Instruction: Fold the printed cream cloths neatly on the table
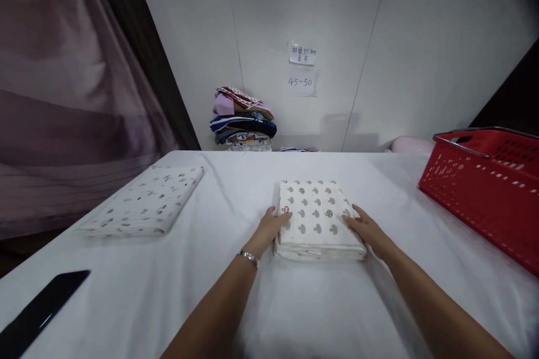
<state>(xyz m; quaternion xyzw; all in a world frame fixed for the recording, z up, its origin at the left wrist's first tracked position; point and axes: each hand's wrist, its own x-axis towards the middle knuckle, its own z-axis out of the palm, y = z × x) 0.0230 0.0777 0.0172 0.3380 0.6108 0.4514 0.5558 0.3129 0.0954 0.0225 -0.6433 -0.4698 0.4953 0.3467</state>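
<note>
A folded mushroom-print cloth [316, 219] lies mid-table on the white table [295, 303], flanked by both hands. The left hand [272, 227] rests loosely open against its left edge and the right hand [366, 229] lies flat, fingers extended, on its right edge, neither clasping it. Well apart sit another folded cloth [147, 202] to the left, a red basket [488, 190] to the right and a stack of clothes [243, 120] by the wall

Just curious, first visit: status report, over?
Left hand and right hand open, against sides of folded mushroom-print cloth. Cloth flat on white table. Nothing blocking.
</note>
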